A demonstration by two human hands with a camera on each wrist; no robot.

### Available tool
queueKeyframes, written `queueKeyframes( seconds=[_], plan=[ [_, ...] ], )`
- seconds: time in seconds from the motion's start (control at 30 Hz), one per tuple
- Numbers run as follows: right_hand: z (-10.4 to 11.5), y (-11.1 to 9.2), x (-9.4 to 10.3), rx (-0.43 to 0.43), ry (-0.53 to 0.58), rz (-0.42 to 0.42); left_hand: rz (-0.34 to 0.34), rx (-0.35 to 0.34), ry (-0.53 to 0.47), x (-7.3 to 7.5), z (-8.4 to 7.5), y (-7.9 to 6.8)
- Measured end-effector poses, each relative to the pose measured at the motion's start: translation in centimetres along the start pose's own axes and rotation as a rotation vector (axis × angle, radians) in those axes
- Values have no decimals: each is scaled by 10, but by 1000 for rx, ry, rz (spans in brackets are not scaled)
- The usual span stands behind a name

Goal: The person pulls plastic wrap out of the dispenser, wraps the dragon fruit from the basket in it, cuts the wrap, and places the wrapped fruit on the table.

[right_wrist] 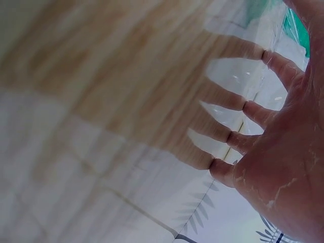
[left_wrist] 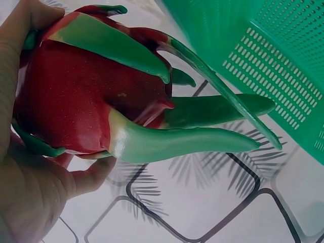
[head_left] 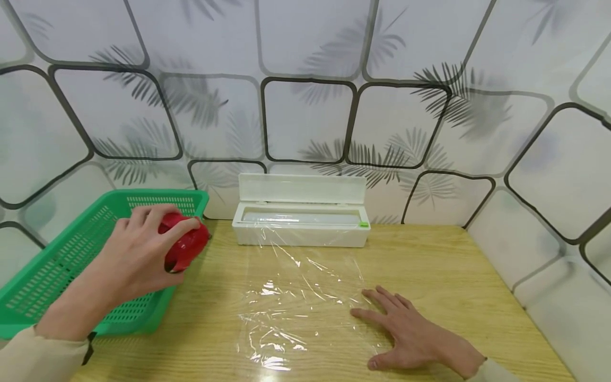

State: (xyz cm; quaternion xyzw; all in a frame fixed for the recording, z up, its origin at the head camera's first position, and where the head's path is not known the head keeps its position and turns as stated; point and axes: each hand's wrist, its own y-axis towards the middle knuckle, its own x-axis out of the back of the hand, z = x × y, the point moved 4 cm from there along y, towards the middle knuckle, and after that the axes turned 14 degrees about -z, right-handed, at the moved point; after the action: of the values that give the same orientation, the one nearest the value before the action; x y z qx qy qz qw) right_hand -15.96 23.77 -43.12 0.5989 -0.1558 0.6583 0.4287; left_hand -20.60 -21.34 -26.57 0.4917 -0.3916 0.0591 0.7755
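A red dragon fruit point(left_wrist: 76, 96) with long green scales is gripped by my left hand point(head_left: 138, 249), thumb and fingers curled round its body. In the head view the fruit point(head_left: 187, 243) hangs over the inner right side of the green basket. Clear plastic wrap point(head_left: 296, 313) lies spread on the table, crinkled and shiny, running out of a white dispenser box point(head_left: 300, 236) with its lid up. My right hand point(head_left: 410, 331) rests with spread fingers at the wrap's right edge; in the right wrist view its fingertips point(right_wrist: 268, 56) touch the tabletop.
The green basket point(head_left: 164, 302) with slotted walls stands at the left. A small light-green piece point(head_left: 364, 224) sits at the dispenser's right end. The wooden table point(head_left: 458, 265) meets patterned walls point(head_left: 310, 122) at the back and right.
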Motion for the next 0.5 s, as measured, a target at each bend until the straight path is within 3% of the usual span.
queueKeyframes(
  seconds=[0.2,0.5],
  plan=[
    [0,0,-1,3,-18,-3,-29,-27,-24,-2,-6,4],
    [-1,0,-1,-9,1,9,-1,-27,-34,-7,-20,7]
  ],
)
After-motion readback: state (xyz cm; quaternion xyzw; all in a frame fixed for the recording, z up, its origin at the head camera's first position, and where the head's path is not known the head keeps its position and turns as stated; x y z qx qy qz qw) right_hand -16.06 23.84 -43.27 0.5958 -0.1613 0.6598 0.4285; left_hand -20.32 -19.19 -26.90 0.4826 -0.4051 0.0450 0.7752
